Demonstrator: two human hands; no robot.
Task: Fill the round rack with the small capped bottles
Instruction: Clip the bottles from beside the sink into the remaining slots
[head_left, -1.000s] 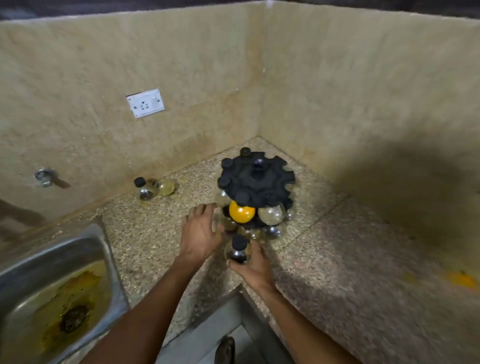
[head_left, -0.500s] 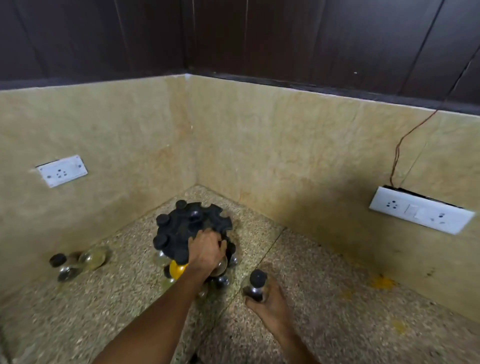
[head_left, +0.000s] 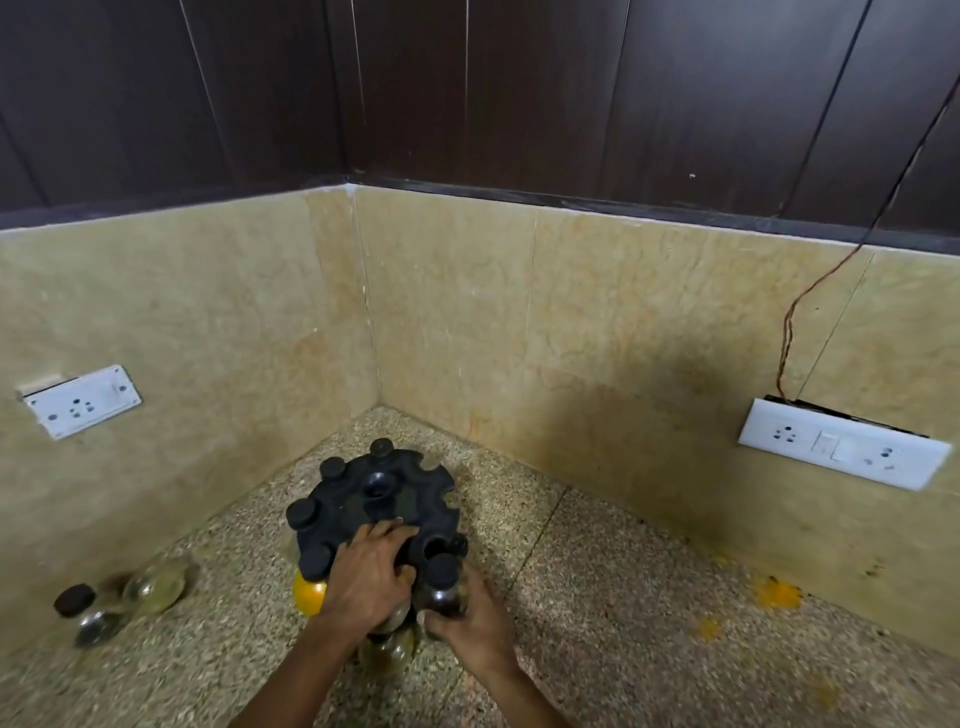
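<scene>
counter (head_left: 597, 613): speckled stone, corner of tiled walls
rack (head_left: 379, 506): black, round, notched top, stands in the corner; capped bottles hang in the left notches
left hand (head_left: 371, 577): palm down on the rack's near edge, fingers spread flat, grasping nothing
right hand (head_left: 470, 631): clenched round a bottle
bottle (head_left: 441, 584): black cap, upright, touching the rack's near-right edge at a notch
yellow bottle (head_left: 309, 595): in the rack, lower left
loose bottles (head_left: 122, 600): on the counter by the left wall, well apart from the rack

Speckled stone table (head_left: 649, 597); white socket plate (head_left: 80, 401) on left wall; switch panel (head_left: 841, 451) with wire (head_left: 810, 291) on right.
</scene>
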